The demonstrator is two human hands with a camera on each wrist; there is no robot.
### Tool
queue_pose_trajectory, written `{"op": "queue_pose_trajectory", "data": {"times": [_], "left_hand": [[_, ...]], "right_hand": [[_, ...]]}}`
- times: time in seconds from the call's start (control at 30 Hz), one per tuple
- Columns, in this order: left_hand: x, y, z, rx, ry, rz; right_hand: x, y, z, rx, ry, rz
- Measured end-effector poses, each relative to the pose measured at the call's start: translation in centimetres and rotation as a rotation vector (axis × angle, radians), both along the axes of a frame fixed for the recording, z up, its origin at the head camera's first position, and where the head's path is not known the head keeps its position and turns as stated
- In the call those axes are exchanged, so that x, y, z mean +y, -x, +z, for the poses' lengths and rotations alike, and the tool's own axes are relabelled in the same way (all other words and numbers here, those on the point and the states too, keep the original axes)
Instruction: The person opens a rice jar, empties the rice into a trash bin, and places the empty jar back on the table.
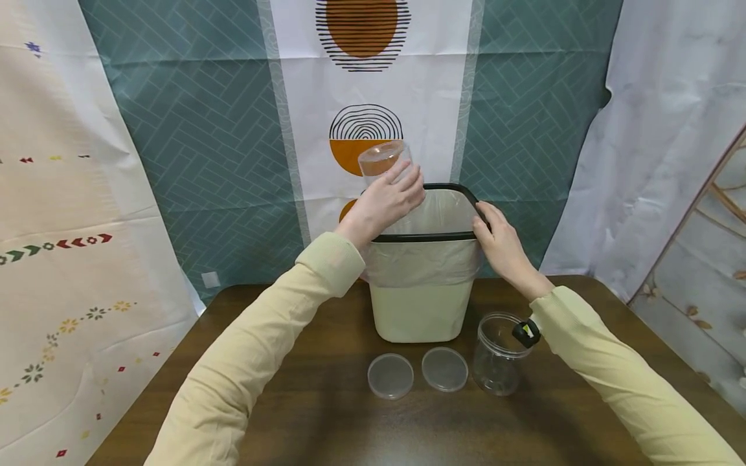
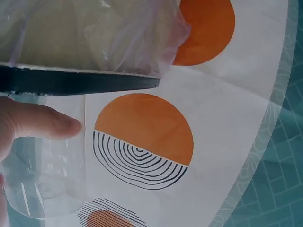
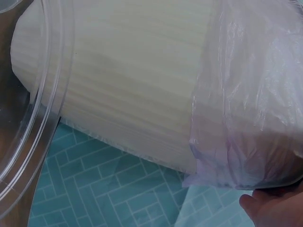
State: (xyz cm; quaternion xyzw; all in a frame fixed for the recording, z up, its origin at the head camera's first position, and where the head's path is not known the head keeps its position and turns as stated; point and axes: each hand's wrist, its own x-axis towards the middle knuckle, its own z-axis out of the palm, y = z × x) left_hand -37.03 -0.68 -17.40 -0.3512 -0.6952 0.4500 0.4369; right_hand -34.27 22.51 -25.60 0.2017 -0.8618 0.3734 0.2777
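Observation:
My left hand (image 1: 389, 199) grips a clear plastic jar (image 1: 381, 155) over the left side of a cream trash bin (image 1: 421, 314), the jar's bottom turned upward. In the left wrist view the jar (image 2: 61, 179) looks see-through, and I make out nothing inside it. A thin plastic bag (image 1: 422, 266) lines the bin and folds down over its outside under a black rim (image 1: 428, 237). On the bin's right edge, my right hand (image 1: 504, 246) holds the rim; the right wrist view shows part of that hand (image 3: 277, 208) against the bag. The bin's bottom inside is hidden.
Two round translucent lids (image 1: 390, 376) lie side by side on the brown wooden table (image 1: 291, 414) before the bin. To their right a second clear jar (image 1: 495, 369) stands upright, uncovered, below my right wrist. A patterned curtain (image 1: 204, 129) hangs behind the table.

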Motion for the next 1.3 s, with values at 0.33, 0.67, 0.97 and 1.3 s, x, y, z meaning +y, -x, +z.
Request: {"op": "queue_pose_trajectory", "data": {"times": [0.33, 0.67, 0.97, 1.3], "left_hand": [[0.0, -0.2, -0.1, -0.101, -0.084, -0.036], [0.9, -0.9, 0.0, 0.081, -0.075, -0.074], [0.8, -1.1, 0.0, -0.007, -0.147, -0.100], [0.7, -1.3, -0.1, -0.090, -0.276, -0.170]], "right_hand": [[0.0, -0.2, 0.1, -0.001, -0.003, 0.000], [0.1, -0.3, 0.1, -0.014, -0.003, -0.004], [0.3, -0.2, 0.9, 0.041, -0.054, -0.044], [-1.4, -0.6, 3.9, -0.090, -0.030, 0.085]]}}
